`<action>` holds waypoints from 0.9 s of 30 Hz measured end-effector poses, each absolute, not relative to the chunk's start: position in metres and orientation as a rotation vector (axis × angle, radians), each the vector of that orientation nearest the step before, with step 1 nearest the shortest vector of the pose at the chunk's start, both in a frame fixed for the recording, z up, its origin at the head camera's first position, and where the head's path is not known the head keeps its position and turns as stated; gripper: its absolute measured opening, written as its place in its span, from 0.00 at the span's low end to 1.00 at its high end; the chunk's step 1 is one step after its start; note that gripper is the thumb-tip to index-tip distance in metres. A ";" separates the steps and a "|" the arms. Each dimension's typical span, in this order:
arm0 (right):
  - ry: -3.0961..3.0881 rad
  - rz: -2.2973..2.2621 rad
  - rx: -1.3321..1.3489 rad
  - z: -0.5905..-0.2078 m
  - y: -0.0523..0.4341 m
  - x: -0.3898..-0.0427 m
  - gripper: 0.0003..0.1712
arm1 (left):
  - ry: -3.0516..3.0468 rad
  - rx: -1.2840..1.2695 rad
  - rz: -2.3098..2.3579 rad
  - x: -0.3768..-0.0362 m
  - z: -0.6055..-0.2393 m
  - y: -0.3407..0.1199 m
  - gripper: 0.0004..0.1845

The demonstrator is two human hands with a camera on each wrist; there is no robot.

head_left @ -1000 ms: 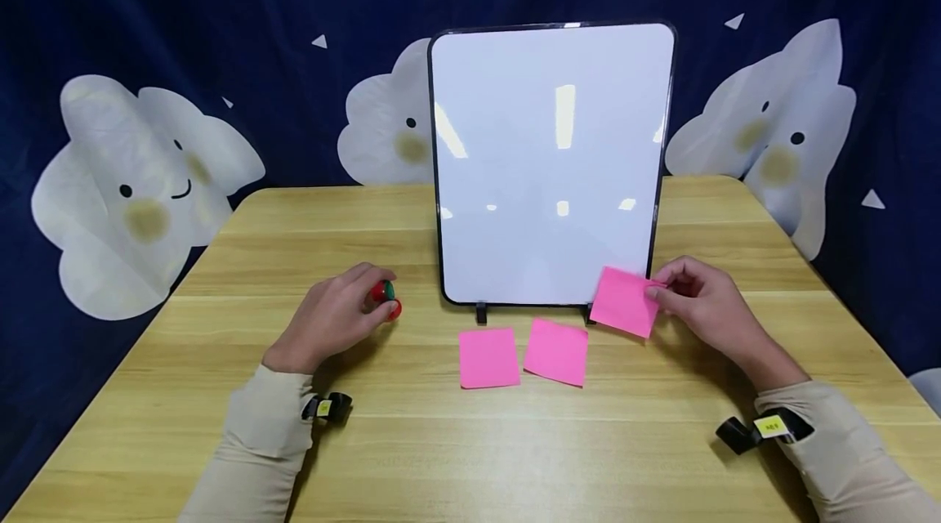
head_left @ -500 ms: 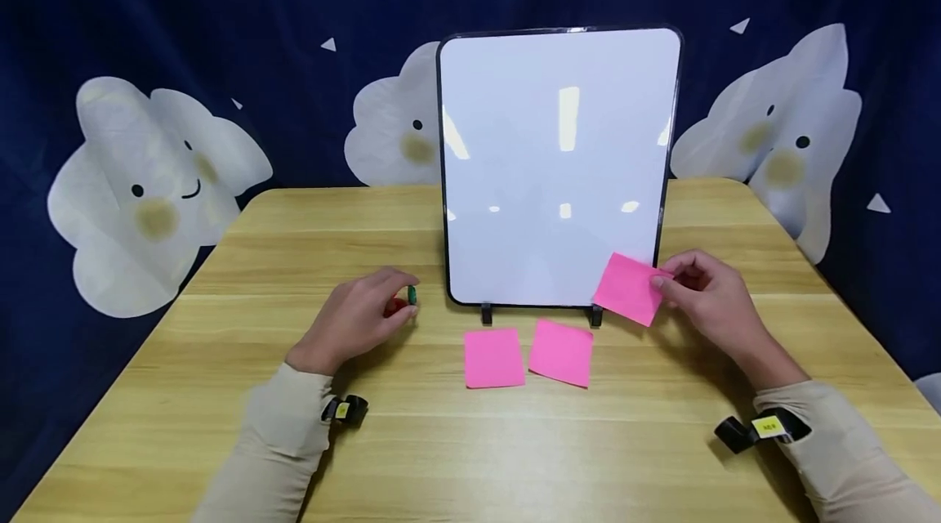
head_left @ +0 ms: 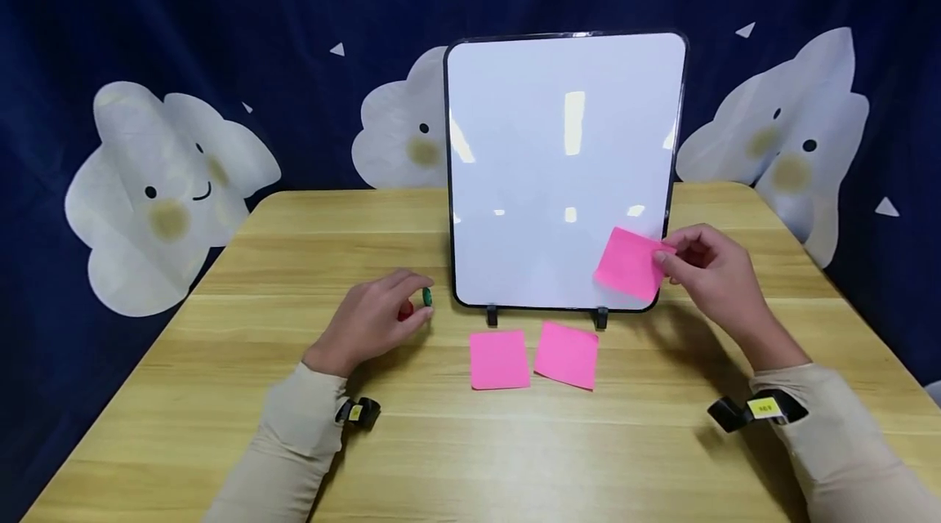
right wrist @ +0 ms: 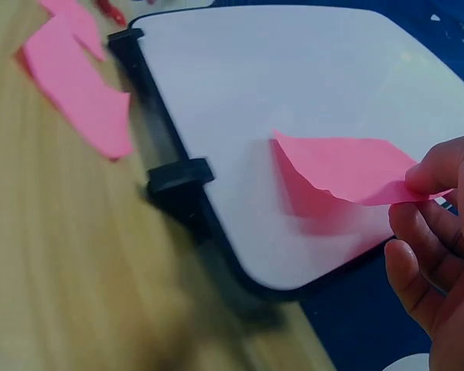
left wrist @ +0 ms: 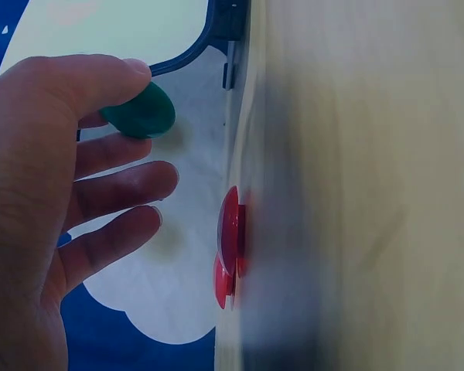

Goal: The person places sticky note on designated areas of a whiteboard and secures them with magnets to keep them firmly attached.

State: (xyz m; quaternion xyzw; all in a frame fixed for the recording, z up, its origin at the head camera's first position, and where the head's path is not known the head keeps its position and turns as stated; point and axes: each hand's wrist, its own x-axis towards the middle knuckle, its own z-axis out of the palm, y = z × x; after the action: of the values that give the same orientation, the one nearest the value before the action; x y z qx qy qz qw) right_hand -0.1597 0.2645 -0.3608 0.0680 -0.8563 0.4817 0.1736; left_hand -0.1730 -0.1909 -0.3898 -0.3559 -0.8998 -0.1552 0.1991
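A pink sticky note [head_left: 629, 264] is pinched at its right edge by the right hand [head_left: 709, 278], held against the lower right corner of the upright whiteboard [head_left: 562, 163]. The left hand [head_left: 375, 319] has its grip closed on a green magnet [head_left: 427, 297], between thumb and forefinger, just left of the board's foot. Two red magnets [left wrist: 230, 247] lie on the worktop [head_left: 441, 441] under that hand. Two more pink notes [head_left: 534, 357] lie flat near the board's front.

Two pink notes [head_left: 532, 357] lie on the wooden table [head_left: 220, 392] before a cloud-printed blue backdrop [head_left: 169, 172].
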 end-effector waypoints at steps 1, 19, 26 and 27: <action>-2.431 1.359 0.191 -0.359 0.264 -0.161 0.11 | -2.512 -0.998 -0.431 -0.173 -0.390 -0.191 0.18; -2.351 1.335 0.195 -0.337 0.255 -0.182 0.12 | -2.503 -1.025 -0.444 -0.172 -0.390 -0.189 0.18; -2.320 1.314 0.197 -0.335 0.253 -0.189 0.13 | -2.497 -1.042 -0.447 -0.172 -0.391 -0.187 0.18; -2.318 1.305 0.197 -0.334 0.252 -0.190 0.13 | -2.496 -1.044 -0.448 -0.172 -0.391 -0.187 0.18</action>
State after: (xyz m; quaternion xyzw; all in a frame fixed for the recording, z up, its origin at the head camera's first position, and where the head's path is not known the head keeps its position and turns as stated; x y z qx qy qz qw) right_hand -0.1895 0.2525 -0.3344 0.0720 -0.8446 0.4757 0.2348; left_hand -0.1718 -0.1868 -0.3908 -0.3733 -0.8920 -0.1602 0.1982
